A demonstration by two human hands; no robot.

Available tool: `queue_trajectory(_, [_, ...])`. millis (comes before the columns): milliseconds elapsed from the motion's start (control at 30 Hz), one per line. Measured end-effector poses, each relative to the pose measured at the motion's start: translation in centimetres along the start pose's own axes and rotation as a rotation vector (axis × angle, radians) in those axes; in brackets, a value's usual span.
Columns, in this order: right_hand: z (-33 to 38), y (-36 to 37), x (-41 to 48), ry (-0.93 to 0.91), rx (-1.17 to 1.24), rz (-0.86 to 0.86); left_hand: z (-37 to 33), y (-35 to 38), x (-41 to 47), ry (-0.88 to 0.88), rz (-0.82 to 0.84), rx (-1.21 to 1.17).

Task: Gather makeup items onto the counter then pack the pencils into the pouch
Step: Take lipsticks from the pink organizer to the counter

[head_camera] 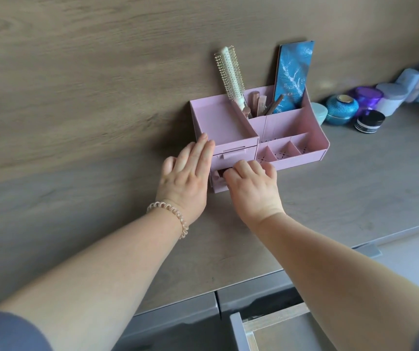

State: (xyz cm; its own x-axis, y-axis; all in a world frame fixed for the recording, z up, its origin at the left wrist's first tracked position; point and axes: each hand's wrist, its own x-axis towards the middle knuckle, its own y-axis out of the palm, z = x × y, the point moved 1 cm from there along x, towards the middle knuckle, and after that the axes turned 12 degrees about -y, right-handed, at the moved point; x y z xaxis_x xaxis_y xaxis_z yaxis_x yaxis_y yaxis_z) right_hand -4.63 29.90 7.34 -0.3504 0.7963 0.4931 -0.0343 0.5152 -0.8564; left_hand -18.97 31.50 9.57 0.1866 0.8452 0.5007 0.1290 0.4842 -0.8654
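Pressing flat against the pink organizer [225,122], the straight-fingered left hand [185,178]; right hand [254,190] curled on its lower drawer [218,186]

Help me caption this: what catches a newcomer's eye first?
A pink organizer stands on the counter against the wooden wall, a hairbrush and a blue packet sticking up at its back. The left hand rests flat on its left side; the right hand curls its fingers at the bottom drawer.
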Motion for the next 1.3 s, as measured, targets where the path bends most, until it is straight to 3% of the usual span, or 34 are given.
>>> queue_trajectory(267, [-0.1, -1.0, -4.0, 0.032, 0.068, -0.141, -0.3, 0.4, 0.1, -0.03, 0.004, -0.049])
queue_trajectory(900, [0.0, -4.5, -8.5, -0.058, 0.068, -0.119, -1.6, -1.1, -0.8, -0.149, 0.172, -0.087])
queue_trajectory(1000, [-0.3, -5.7, -8.4, -0.033, 0.181, -0.122, -2.1, -1.9, -1.8, -0.304, 0.218, -0.237])
queue_trajectory(1100, [-1.7, -6.8, -6.3, 0.192, 0.304, -0.142, -3.4, -3.3, -3.6, -0.464, 0.194, -0.361])
queue_trajectory(1167, [-2.3, -6.7, -4.4, 0.262, 0.281, -0.015, -4.3, -3.7, -4.1, -0.384, 0.239, -0.286])
queue_trajectory(1233, [-2.3, -6.3, -2.8, 0.237, 0.23, 0.269, -4.7, -3.6, -3.5, -0.359, 0.351, -0.219])
queue_trajectory(1300, [-1.8, -5.7, -2.0, 0.192, 0.191, 0.435, -4.6, -3.3, -2.2, -0.361, 0.47, -0.158])
